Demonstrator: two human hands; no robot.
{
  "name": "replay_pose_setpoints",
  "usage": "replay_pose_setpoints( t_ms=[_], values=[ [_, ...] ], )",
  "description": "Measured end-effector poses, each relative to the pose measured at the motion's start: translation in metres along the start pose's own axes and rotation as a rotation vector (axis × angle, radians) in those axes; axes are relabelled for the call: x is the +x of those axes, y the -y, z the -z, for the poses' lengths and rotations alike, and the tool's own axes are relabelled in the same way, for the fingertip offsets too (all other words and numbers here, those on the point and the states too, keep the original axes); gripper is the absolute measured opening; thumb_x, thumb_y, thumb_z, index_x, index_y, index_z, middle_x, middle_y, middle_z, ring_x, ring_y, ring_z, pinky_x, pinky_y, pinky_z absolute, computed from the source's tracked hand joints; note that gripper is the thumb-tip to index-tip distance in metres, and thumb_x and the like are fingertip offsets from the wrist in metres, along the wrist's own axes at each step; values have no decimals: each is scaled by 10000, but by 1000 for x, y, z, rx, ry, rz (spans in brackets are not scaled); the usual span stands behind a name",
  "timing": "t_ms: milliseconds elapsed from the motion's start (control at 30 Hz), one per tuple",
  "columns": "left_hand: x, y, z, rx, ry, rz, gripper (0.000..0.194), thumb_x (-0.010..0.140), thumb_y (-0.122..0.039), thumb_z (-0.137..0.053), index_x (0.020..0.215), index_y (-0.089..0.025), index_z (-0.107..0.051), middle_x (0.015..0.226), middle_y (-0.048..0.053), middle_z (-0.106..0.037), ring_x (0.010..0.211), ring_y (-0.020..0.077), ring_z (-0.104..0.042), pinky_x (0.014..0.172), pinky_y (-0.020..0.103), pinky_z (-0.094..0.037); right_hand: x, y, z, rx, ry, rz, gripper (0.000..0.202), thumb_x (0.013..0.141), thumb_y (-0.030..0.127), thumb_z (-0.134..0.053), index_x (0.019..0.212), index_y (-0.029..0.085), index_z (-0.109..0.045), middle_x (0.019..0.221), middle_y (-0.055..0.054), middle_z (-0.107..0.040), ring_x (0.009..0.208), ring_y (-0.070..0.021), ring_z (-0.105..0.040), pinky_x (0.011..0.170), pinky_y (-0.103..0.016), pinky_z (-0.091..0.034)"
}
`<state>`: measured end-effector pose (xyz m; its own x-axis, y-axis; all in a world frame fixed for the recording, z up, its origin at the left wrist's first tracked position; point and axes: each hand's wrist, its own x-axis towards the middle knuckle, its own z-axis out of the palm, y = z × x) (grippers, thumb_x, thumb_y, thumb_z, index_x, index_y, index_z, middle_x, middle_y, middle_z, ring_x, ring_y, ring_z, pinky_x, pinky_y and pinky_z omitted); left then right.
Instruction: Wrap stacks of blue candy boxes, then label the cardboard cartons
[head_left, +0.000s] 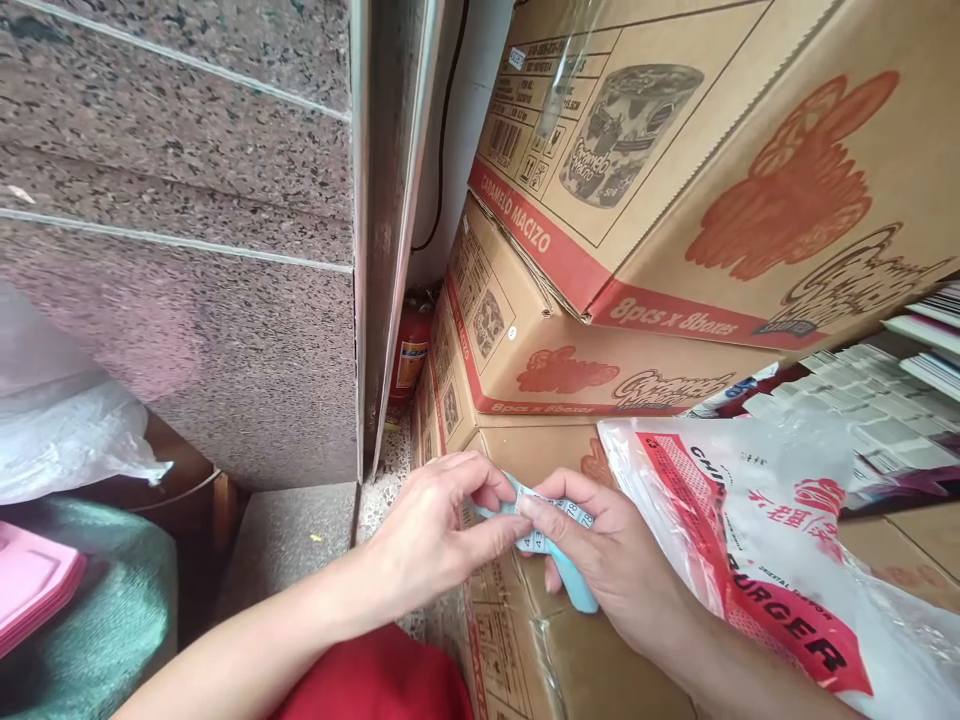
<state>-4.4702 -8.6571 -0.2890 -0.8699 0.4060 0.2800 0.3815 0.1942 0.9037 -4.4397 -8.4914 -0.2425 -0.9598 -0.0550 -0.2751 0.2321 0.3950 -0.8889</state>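
A light blue measuring tape (574, 577) with black printed numbers is folded between my two hands, above a cardboard box. My left hand (457, 515) pinches the tape's left part between thumb and fingers. On the other side, my right hand (600, 540) grips the folded layers, its thumb pressed on top near the left thumb. A blue loop of the tape hangs below the right hand. Part of the tape is hidden behind the fingers.
Stacked cardboard boxes (555, 350) rise ahead and right. A plastic bag (780, 510) with red print lies right. A red fire extinguisher (411, 345) stands behind a metal frame (390, 200). Pink trays (34, 580) and a green sack (112, 600) are at left.
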Motion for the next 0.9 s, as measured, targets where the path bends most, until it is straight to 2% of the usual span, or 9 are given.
replay_pose_setpoints(
  t_ms=[200, 300, 367, 467, 567, 667, 767, 833, 900],
  values=[
    [-5, 2, 4, -119, 63, 17, 174, 846, -302, -530, 764, -167, -602, 735, -15, -609, 694, 101, -543, 643, 211, -417, -1, 9, -5, -76, -41, 21, 402, 743, 582, -598, 702, 186, -548, 480, 65, -516, 365, -56, -445, 366, -167, -306],
    [-6, 11, 7, -34, -40, -46, 198, 873, -281, -489, 758, -162, -598, 691, -15, -602, 643, 95, -540, 611, 212, -414, 0, 11, -7, -67, -72, 35, 406, 752, 592, -581, 752, 187, -559, 537, 54, -541, 391, -63, -477, 370, -167, -327],
    [-6, 17, 10, 198, -302, -182, 168, 871, -249, -501, 777, -165, -612, 689, -6, -612, 647, 107, -541, 636, 239, -407, 2, 10, -7, -14, -68, 22, 411, 753, 588, -587, 889, 201, -581, 572, 55, -550, 412, -73, -500, 368, -166, -354],
    [-7, 26, 11, 670, -695, -526, 121, 845, -187, -535, 897, -171, -643, 745, 22, -649, 723, 149, -550, 724, 313, -382, 3, 6, -9, 112, 49, -64, 521, 761, 579, -596, 1138, 221, -551, 573, 61, -531, 410, -70, -480, 356, -156, -365],
    [-7, 31, 5, 896, -688, -788, 198, 855, -156, -483, 964, -122, -645, 785, 56, -666, 760, 180, -562, 753, 352, -374, 4, 2, -12, 237, 132, -133, 589, 769, 556, -613, 1237, 209, -523, 569, 59, -506, 384, -45, -416, 337, -140, -332],
    [-10, 37, 0, 877, -612, -850, 255, 865, -150, -449, 1033, -91, -632, 851, 78, -678, 764, 182, -565, 755, 356, -381, 5, -1, -14, 294, 117, -145, 610, 759, 535, -643, 1258, 205, -523, 567, 60, -480, 386, -33, -376, 337, -134, -317],
    [-14, 42, -1, 588, -606, -698, 277, 859, -189, -516, 1121, -153, -598, 885, 58, -681, 764, 160, -565, 743, 330, -392, 6, -1, -16, 285, 94, -119, 607, 755, 535, -649, 1262, 226, -522, 596, 53, -491, 411, -36, -384, 352, -136, -328],
    [-15, 43, 0, 172, -551, -404, 257, 839, -246, -576, 1084, -174, -606, 838, 45, -669, 750, 144, -566, 711, 298, -414, 5, 0, -18, 249, 93, -100, 582, 755, 538, -646, 1241, 236, -542, 619, 48, -498, 426, -40, -401, 358, -140, -332],
    [-12, 42, 0, -329, -389, -77, 274, 792, -332, -635, 1003, -158, -623, 800, 44, -654, 717, 133, -569, 666, 267, -435, 5, 0, -20, 202, 93, -95, 565, 746, 544, -649, 1213, 237, -568, 627, 47, -495, 435, -46, -420, 364, -145, -340]
  ],
)
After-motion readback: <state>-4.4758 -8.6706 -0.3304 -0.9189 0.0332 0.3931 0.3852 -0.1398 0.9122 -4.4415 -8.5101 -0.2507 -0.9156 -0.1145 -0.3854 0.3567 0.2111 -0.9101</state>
